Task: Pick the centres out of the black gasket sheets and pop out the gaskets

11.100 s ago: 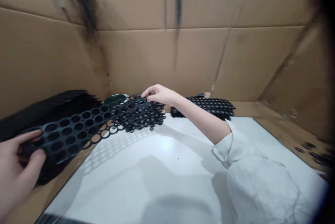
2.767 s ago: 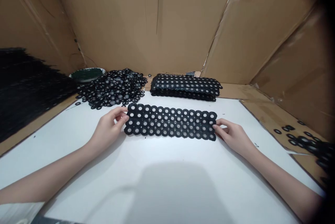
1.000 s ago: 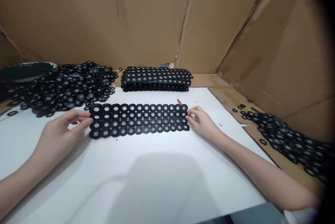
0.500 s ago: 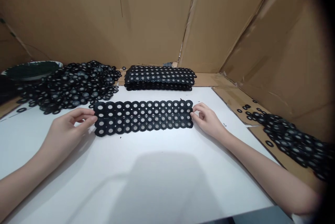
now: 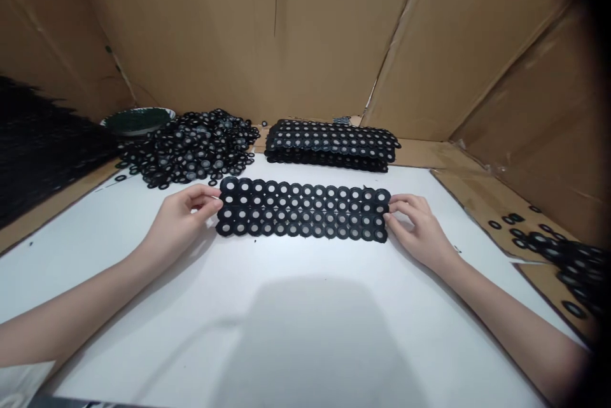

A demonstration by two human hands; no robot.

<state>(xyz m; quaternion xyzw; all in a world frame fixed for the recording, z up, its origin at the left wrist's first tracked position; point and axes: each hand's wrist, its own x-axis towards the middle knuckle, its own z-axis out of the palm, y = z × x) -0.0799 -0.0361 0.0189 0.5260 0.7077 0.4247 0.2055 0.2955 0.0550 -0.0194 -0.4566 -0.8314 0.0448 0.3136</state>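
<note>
A black strip of joined rings in several rows stretches sideways over the white table. My left hand pinches its left end between thumb and fingers. At the other end, my right hand grips the strip's right edge with thumb and fingertips. White shows through the ring holes. Behind the strip lies a stack of similar black ring strips.
Loose black rings form a heap at the back left, beside a round dish with dark green contents. More rings lie on cardboard at the right. Cardboard walls enclose the table, with a dark bristly mass at far left.
The camera view has turned left, so everything appears farther right. Both hands still hold the strip's ends, and the strip's tilt has changed slightly, its right end now appearing lower.
</note>
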